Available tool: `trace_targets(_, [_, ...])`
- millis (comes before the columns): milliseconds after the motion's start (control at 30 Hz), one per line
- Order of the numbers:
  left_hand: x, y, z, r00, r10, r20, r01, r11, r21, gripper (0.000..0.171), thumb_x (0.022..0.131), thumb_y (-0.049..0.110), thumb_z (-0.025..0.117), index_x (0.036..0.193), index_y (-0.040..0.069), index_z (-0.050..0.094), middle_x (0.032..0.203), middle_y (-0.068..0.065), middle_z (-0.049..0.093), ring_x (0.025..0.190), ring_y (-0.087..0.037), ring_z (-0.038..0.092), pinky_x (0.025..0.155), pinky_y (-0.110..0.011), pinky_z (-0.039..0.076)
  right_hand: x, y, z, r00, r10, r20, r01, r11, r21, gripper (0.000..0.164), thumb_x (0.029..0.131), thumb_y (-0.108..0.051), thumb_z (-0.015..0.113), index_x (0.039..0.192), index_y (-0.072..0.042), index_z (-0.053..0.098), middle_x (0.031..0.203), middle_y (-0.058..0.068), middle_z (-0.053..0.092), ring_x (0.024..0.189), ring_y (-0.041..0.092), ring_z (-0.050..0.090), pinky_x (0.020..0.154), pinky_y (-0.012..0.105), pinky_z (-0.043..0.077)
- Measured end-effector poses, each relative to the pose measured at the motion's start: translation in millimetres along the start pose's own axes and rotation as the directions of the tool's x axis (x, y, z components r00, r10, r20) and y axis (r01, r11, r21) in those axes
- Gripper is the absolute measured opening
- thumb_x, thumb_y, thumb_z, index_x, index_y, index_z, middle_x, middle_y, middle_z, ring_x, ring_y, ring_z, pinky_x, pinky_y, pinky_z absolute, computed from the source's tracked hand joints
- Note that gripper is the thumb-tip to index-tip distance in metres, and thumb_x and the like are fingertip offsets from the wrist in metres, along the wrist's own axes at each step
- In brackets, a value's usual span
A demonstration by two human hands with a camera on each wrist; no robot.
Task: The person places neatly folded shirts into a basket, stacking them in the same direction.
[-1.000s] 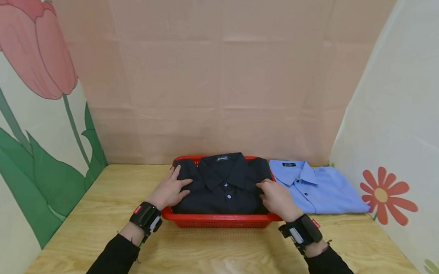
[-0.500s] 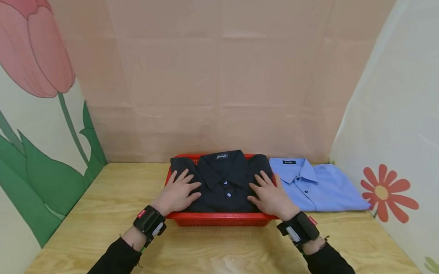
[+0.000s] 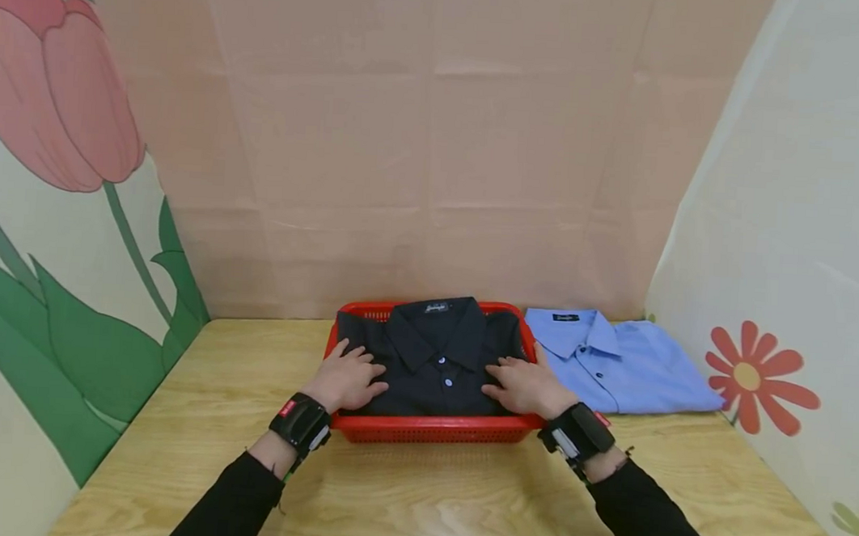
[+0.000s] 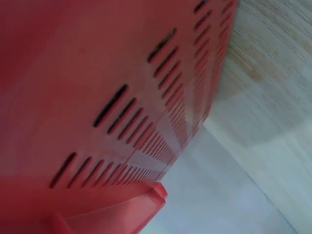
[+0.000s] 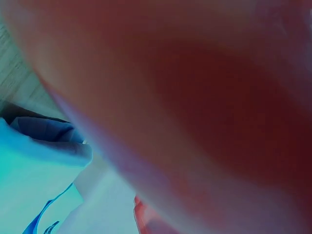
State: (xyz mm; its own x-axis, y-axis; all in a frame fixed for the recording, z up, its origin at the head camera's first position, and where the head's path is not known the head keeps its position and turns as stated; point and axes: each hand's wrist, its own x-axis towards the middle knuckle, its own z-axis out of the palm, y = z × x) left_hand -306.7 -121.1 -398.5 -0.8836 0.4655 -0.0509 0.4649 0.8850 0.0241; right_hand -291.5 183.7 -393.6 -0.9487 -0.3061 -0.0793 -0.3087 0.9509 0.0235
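A folded black button-up shirt (image 3: pixel 431 381) lies collar-up inside a red plastic basket (image 3: pixel 436 426). On its left side rests my left hand (image 3: pixel 347 379), fingers extended over the cloth near the basket's left rim. My right hand (image 3: pixel 528 386) presses on the shirt's right side with fingers stretched out, its wrist over the basket's front right corner. The slotted outer basket wall (image 4: pixel 131 122) fills much of the left wrist view, where no fingers show. In the right wrist view, a blurred part of the right hand (image 5: pixel 146 97) hides most of the scene.
A folded light blue shirt (image 3: pixel 592 370) lies on the wooden table (image 3: pixel 403 493), just right of the basket. Behind stands a plain pinkish-tan backdrop (image 3: pixel 428 155). Flower-printed panels border both sides. Table surface extends in front and to the left.
My right hand's fingers, bent at the shirt's right edge before, have spread out flat on it. The shirt's sides sit lower in the basket, and more of the right rim shows.
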Motion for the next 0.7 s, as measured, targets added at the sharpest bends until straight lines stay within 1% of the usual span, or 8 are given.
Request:
trace_targets(133, [0.8, -1.0, 2.8, 1.0, 0.008, 0.007, -0.008, 0.999, 0.047, 0.042, 0.099, 0.044, 0.053, 0.132, 0.022, 0.064, 0.137, -0.005, 0.06, 0.135, -0.026, 0.047, 0.12, -0.05, 0.019, 2.1, -0.6, -0.6, 1.0, 0.002, 0.002, -0.002, 1.0, 0.006, 0.046, 0.098, -0.04, 0.056, 0.133, -0.011, 0.062, 0.135, 0.017, 0.06, 0.127, 0.037, 0.054, 0.113, 0.07, 0.003])
trace_targets(233, [1.0, -1.6, 4.8, 1.0, 0.013, 0.0, -0.013, 0.998, 0.061, 0.041, 0.099, 0.043, 0.054, 0.132, 0.022, 0.064, 0.136, -0.005, 0.061, 0.134, -0.025, 0.049, 0.119, -0.05, 0.02, 2.8, 0.3, -0.3, 1.0, -0.016, -0.018, 0.016, 1.0, 0.01, 0.043, 0.097, -0.038, 0.058, 0.132, -0.012, 0.063, 0.129, 0.015, 0.064, 0.121, 0.037, 0.059, 0.112, 0.071, 0.003])
trace_targets(333, [0.8, -2.3, 6.8, 1.0, 0.022, -0.02, -0.021, 0.998, 0.053, 0.041, 0.099, 0.043, 0.053, 0.132, 0.021, 0.063, 0.136, -0.005, 0.061, 0.134, -0.026, 0.049, 0.12, -0.049, 0.02, 1.9, 2.8, 1.6, 0.997, -0.039, -0.062, 0.042, 0.998, 0.043, 0.042, 0.097, -0.036, 0.059, 0.131, -0.012, 0.064, 0.125, 0.013, 0.067, 0.117, 0.036, 0.061, 0.112, 0.071, 0.005])
trace_targets(433, [0.9, -3.6, 8.4, 0.997, 0.037, -0.066, -0.037, 0.999, 0.008, 0.041, 0.099, 0.043, 0.052, 0.131, 0.02, 0.064, 0.133, -0.005, 0.063, 0.135, -0.027, 0.048, 0.12, -0.05, 0.019, -0.8, 7.7, 4.4, 0.988, -0.054, -0.147, 0.07, 0.992, 0.109, 0.038, 0.097, -0.033, 0.06, 0.128, -0.011, 0.066, 0.12, 0.012, 0.07, 0.114, 0.035, 0.063, 0.112, 0.07, 0.007])
trace_targets(500, [0.6, -4.4, 8.5, 0.994, 0.05, -0.102, -0.054, 0.998, -0.036, 0.041, 0.1, 0.042, 0.052, 0.13, 0.019, 0.065, 0.131, -0.004, 0.064, 0.136, -0.028, 0.047, 0.12, -0.051, 0.018, -3.8, 11.5, 6.3, 0.971, -0.058, -0.231, 0.097, 0.982, 0.16, 0.035, 0.096, -0.03, 0.061, 0.124, -0.011, 0.067, 0.117, 0.01, 0.071, 0.111, 0.034, 0.065, 0.112, 0.068, 0.012])
trace_targets(600, [-1.0, -4.6, 8.1, 0.987, 0.064, -0.151, -0.078, 0.993, -0.086, 0.04, 0.101, 0.042, 0.05, 0.129, 0.018, 0.066, 0.129, -0.002, 0.066, 0.137, -0.028, 0.046, 0.12, -0.052, 0.017, -8.7, 17.3, 8.4, 0.932, -0.065, -0.358, 0.152, 0.963, 0.222, 0.03, 0.096, -0.025, 0.063, 0.12, -0.009, 0.07, 0.113, 0.008, 0.073, 0.106, 0.032, 0.067, 0.11, 0.065, 0.023])
trace_targets(700, [-4.0, -2.0, 7.0, 0.983, 0.071, -0.171, -0.091, 0.99, -0.111, 0.041, 0.102, 0.043, 0.048, 0.129, 0.019, 0.066, 0.129, 0.0, 0.066, 0.137, -0.028, 0.046, 0.12, -0.052, 0.016, -12.9, 22.5, 9.8, 0.896, -0.075, -0.438, 0.204, 0.945, 0.256, 0.028, 0.095, -0.022, 0.064, 0.117, -0.008, 0.071, 0.111, 0.007, 0.073, 0.102, 0.031, 0.068, 0.104, 0.059, 0.037])
